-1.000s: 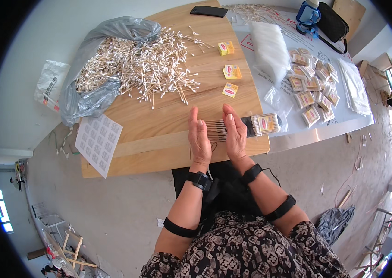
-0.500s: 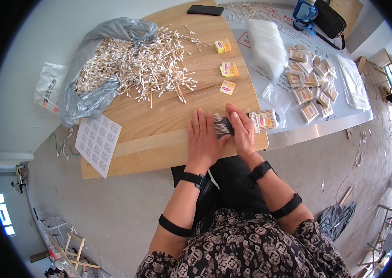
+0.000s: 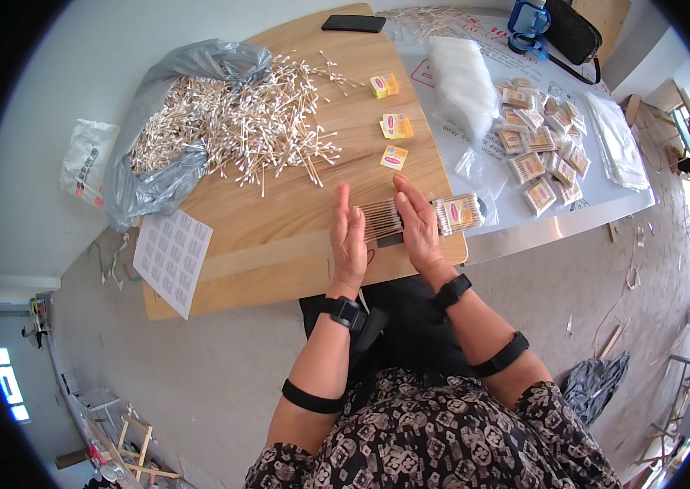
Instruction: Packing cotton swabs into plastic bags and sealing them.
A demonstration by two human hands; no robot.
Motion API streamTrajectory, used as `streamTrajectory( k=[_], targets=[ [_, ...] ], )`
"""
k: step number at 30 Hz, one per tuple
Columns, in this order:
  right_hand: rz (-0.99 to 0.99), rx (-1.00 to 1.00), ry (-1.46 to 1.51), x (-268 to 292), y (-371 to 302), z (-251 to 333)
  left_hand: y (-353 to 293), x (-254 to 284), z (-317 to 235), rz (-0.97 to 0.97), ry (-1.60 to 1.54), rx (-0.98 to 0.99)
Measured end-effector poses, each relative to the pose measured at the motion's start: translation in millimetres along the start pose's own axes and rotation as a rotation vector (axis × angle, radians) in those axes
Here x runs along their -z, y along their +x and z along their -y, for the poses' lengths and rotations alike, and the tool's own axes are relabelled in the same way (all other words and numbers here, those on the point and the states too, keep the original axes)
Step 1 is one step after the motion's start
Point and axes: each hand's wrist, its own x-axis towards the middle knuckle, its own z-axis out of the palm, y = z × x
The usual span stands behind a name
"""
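A flat row of cotton swabs (image 3: 381,220) lies side by side on a dark piece near the table's front edge, between my two hands. My left hand (image 3: 350,236) stands on edge at the swabs' left ends, its fingers stretched out. At the other ends is my right hand (image 3: 418,224), turned on edge too, fingers straight and partly covering those ends. Just right of it lies a filled swab pack (image 3: 459,213) with a yellow and white label. Neither hand wraps its fingers round anything.
A loose heap of swabs (image 3: 271,122) spills from a grey plastic bag (image 3: 174,183). Yellow label cards (image 3: 394,125) lie in small stacks beyond my hands. A printed sheet (image 3: 172,257) overhangs the front left edge. Right are finished packs (image 3: 540,138), clear bags (image 3: 463,81) and a phone (image 3: 353,23) farther back.
My left hand has turned from lying palm down over the swabs to standing on edge at their left ends. The swab row now shows between my hands. My right hand has opened out slightly.
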Motion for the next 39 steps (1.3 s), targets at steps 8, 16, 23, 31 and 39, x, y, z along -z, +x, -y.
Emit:
streamTrajectory(
  k=[8, 16, 23, 31, 39],
  targets=[
    [0.511, 0.511, -1.057, 35, -8, 14, -21, 0, -6, 0.318, 1.352, -0.269],
    [0.62, 0.457, -1.151, 38, -25, 23, -20, 8, -2, 0.31, 1.349, -0.285],
    [0.556, 0.415, -1.275, 32, -27, 15, -20, 11, -5, 0.378, 1.267, -0.269],
    [0.572, 0.426, -1.24, 37, -34, 26, -35, 8, -11, 0.393, 1.372, -0.319],
    [0.425, 0.466, -1.232, 88, -16, 46, -36, 4, -13, 0.444, 1.369, -0.312]
  ],
)
